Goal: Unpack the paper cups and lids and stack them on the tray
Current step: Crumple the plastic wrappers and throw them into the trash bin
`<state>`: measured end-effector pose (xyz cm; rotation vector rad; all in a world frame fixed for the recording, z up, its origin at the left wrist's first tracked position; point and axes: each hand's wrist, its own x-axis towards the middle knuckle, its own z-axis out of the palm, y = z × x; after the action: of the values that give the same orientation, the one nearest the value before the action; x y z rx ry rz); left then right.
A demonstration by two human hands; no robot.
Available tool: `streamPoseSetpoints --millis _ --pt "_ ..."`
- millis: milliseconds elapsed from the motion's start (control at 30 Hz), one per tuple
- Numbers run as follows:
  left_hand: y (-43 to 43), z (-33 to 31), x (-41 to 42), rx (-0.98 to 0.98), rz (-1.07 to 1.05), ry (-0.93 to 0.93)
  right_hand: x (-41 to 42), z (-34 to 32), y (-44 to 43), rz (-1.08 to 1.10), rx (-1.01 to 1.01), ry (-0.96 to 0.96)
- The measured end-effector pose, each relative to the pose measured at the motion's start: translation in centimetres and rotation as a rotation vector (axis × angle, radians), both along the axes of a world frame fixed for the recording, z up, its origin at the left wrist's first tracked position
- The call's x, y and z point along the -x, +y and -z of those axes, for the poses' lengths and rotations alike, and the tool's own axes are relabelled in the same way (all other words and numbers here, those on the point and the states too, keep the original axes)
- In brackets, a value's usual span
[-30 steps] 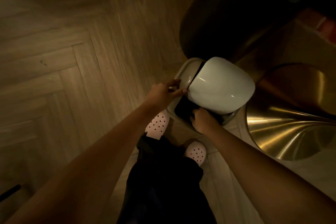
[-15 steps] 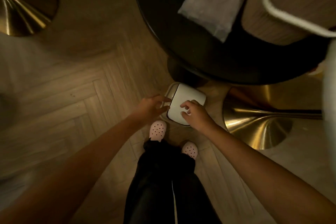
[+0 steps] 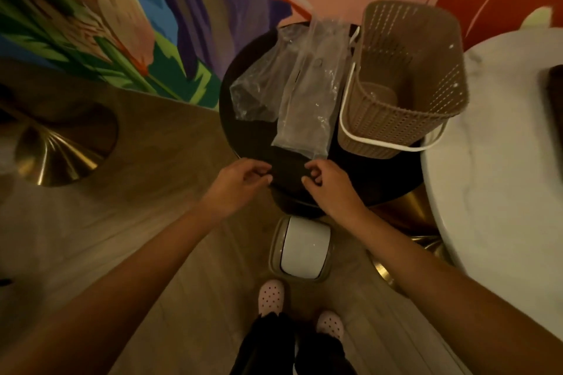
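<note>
I am looking down at two clear plastic bags on the round dark table (image 3: 253, 137), and neither seems to hold cups or lids any more. The long bag (image 3: 307, 100) is lying flat from the far edge toward the near edge, just beside the woven brown basket (image 3: 408, 76); the crumpled bag (image 3: 259, 91) is lying to its left, tucked partly under it. Both look emptied, so I am judging the unpacking to be largely done.

Paper cups, lids and the tray are not clearly showing here. Inside the basket I am seeing a rounded brown shape at the bottom, but I cannot tell what it is. A dark object sits at the right edge of the white marble table (image 3: 493, 167); it may be the tray, but it is cut off.

My left hand (image 3: 237, 183) and right hand (image 3: 329, 183) are hovering over the near edge of the dark table, fingers loosely curled, gripping nothing. The bags' near end lies just beyond my right hand.

On the floor, near my feet, the white-lidded bin (image 3: 301, 248) is standing with its lid down. What I am judging left: clearing these bags, and any stacking I cannot see.
</note>
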<state>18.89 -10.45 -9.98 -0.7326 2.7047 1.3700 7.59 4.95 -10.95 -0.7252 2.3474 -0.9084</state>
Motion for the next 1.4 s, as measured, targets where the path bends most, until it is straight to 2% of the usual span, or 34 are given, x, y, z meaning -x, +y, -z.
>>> streamPoseSetpoints --millis 233,400,533,767,933,1000,1067,1133,1200,1400 --pt "-2.5 1.0 6.6 -0.192 -0.363 -0.021 3.8 2.4 -3.7 0.287 -0.231 0.011" --pt "-3.4 3.4 10.0 -0.181 -0.388 -0.121 5.6 4.4 -5.3 0.543 -0.209 -0.121" --pt "-3.6 4.2 11.1 -0.253 -0.414 -0.121 6.2 5.1 -5.8 0.538 -0.231 -0.060" --pt "-3.5 1.7 9.0 -0.452 -0.419 -0.147 4.1 2.4 -5.3 0.447 -0.066 -0.068" --pt "-3.6 -3.2 4.7 -0.531 -0.266 -0.054 3.0 -1.3 -4.6 0.428 -0.049 -0.223" --pt "-3.7 -5.3 2.9 -0.533 -0.140 0.002 2.8 -2.7 -4.5 0.517 0.028 -0.419" --pt "-3.7 -7.2 1.3 -0.464 -0.016 0.018 2.3 -3.9 -4.1 0.579 0.192 -0.704" --pt "-3.8 -8.9 -0.1 -0.432 0.084 0.019 2.0 -5.3 -3.5 0.546 0.373 -0.929" --pt "-3.9 -9.9 -1.3 -0.441 0.138 0.012 1.9 -6.7 -3.3 0.500 0.516 -1.048" --pt "-5.0 -12.1 -1.9 -0.468 0.171 -0.197 2.4 -11.0 -4.1 0.476 0.588 -0.850"
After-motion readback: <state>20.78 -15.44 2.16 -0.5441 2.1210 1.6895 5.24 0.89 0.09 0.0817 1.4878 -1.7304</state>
